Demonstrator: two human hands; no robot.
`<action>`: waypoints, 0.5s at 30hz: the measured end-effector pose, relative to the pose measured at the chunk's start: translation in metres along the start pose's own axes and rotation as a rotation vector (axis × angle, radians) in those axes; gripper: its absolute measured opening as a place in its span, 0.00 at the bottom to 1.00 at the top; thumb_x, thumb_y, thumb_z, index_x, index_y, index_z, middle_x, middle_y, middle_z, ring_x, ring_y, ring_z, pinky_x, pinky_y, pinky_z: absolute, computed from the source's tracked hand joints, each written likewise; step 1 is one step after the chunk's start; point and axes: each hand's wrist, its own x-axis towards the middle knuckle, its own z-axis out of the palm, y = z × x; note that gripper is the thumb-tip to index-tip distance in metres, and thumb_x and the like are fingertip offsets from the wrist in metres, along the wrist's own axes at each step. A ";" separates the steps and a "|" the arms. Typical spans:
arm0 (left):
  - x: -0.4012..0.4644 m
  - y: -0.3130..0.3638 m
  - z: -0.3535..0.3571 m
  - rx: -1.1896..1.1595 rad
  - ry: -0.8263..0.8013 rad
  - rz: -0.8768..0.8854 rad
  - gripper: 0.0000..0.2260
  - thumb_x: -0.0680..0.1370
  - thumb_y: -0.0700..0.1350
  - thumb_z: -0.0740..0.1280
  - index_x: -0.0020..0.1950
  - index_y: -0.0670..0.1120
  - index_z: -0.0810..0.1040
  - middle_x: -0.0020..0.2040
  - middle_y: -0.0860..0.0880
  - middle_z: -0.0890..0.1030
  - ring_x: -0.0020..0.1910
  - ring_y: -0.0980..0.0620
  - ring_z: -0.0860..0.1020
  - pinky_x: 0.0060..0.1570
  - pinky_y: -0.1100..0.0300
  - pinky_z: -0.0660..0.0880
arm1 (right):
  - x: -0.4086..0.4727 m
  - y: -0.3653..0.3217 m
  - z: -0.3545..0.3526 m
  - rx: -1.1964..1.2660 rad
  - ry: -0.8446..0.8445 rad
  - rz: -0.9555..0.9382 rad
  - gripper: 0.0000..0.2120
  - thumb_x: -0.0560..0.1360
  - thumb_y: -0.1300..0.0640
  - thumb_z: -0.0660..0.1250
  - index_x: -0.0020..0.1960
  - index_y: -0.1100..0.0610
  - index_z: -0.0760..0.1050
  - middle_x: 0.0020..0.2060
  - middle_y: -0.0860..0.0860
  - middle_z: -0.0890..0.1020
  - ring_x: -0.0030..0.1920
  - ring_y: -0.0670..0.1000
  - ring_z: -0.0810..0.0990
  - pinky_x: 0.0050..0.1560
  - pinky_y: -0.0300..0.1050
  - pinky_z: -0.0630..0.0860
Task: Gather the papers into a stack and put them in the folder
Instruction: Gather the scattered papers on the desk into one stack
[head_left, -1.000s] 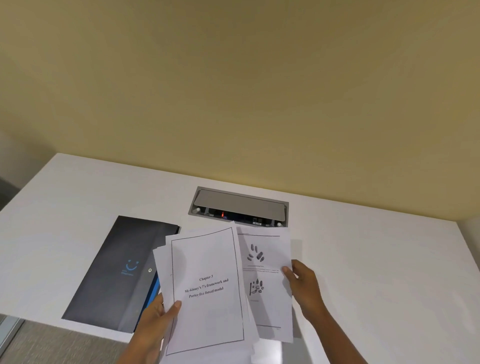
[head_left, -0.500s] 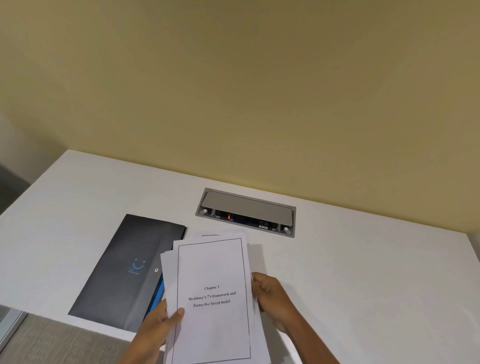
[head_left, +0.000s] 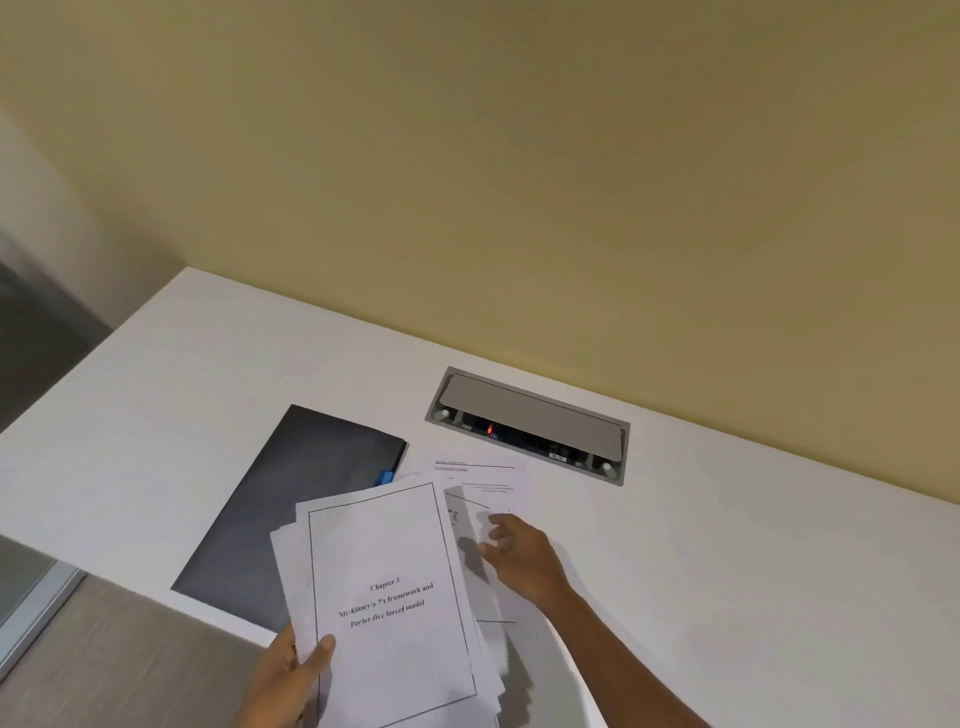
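Note:
A loose stack of white papers (head_left: 387, 597), topped by a bordered title page reading "Chapter 3", is held above the table's front edge by my left hand (head_left: 283, 680), thumb on top at its lower left corner. One more printed sheet (head_left: 480, 480) lies flat on the table just right of the stack. My right hand (head_left: 522, 553) rests on that sheet with fingers spread, holding nothing. A dark grey folder (head_left: 291, 499) with a blue tab lies closed on the table to the left, its right part covered by the stack.
A grey cable box (head_left: 530, 423) with a raised lid is set into the white table (head_left: 753, 571) behind the papers. A yellow wall rises at the back. The table's front edge runs at the lower left, with floor below.
My right hand has let go of the stack's right edge and moved right onto the sheet on the table. The stack has tilted left in my left hand.

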 end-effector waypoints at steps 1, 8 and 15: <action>-0.002 -0.002 -0.002 -0.004 0.019 -0.012 0.13 0.76 0.38 0.72 0.55 0.56 0.82 0.52 0.49 0.88 0.57 0.44 0.83 0.62 0.47 0.76 | 0.010 0.000 0.002 -0.092 -0.017 -0.006 0.46 0.58 0.18 0.68 0.70 0.40 0.75 0.62 0.46 0.82 0.63 0.50 0.82 0.66 0.53 0.79; -0.013 -0.015 -0.017 -0.024 0.152 -0.011 0.13 0.76 0.33 0.72 0.58 0.45 0.79 0.43 0.50 0.85 0.52 0.45 0.80 0.39 0.72 0.75 | 0.069 0.014 0.030 -0.639 0.042 -0.102 0.64 0.64 0.32 0.79 0.84 0.57 0.47 0.84 0.55 0.55 0.84 0.60 0.53 0.82 0.63 0.58; -0.011 -0.037 -0.028 -0.092 0.183 -0.065 0.15 0.76 0.38 0.73 0.62 0.47 0.79 0.54 0.44 0.86 0.53 0.45 0.81 0.42 0.72 0.75 | 0.067 0.022 0.052 -0.573 0.093 -0.137 0.66 0.65 0.41 0.84 0.85 0.60 0.45 0.85 0.56 0.55 0.84 0.59 0.55 0.84 0.55 0.55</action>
